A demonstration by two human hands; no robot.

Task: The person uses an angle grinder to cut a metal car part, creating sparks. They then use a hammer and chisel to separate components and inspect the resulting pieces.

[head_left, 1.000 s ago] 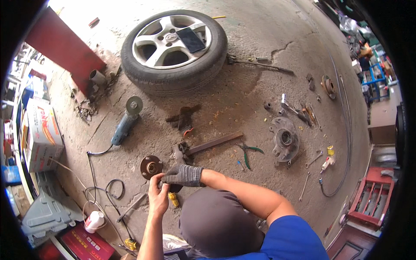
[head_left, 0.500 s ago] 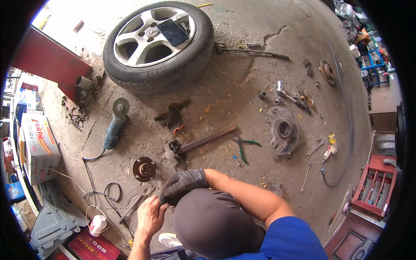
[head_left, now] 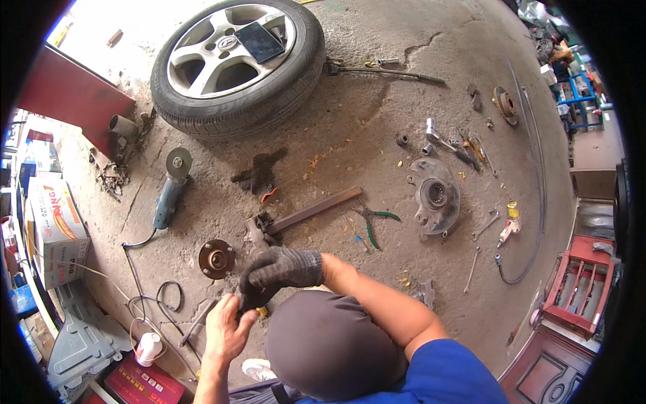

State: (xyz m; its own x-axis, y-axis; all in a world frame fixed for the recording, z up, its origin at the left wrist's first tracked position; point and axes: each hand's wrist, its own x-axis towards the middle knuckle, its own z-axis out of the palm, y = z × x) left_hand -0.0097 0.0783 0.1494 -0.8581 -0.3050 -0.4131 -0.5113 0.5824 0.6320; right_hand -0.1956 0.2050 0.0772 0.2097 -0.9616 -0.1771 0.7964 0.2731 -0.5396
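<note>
My right hand (head_left: 281, 269) wears a dark knitted glove; its fingers curl around something I cannot make out. Pressed against the gloved fingertips is my bare left hand (head_left: 224, 330), thumb and fingers drawn together; what they grip is hidden. A small yellow thing (head_left: 262, 312) shows just below the glove. Beyond the hands, a rusty wheel hub (head_left: 217, 259) lies on the concrete, with a rusty square bar (head_left: 316, 210) ending in a metal piece to its right. A thin metal tool (head_left: 196, 325) lies left of my left hand.
An alloy wheel (head_left: 222, 111) with a dark tablet (head_left: 259, 42) lies at the back. An angle grinder (head_left: 173, 188) and its cord are to the left. Green-handled pliers (head_left: 371, 225), a metal dust shield (head_left: 447, 209) and wrenches (head_left: 473, 269) lie rightward. A dark cap (head_left: 336, 337) covers the lower middle.
The whole view has shifted slightly. My gloved right hand has risen a little, still meeting my left hand, and the small yellow thing now shows beneath it.
</note>
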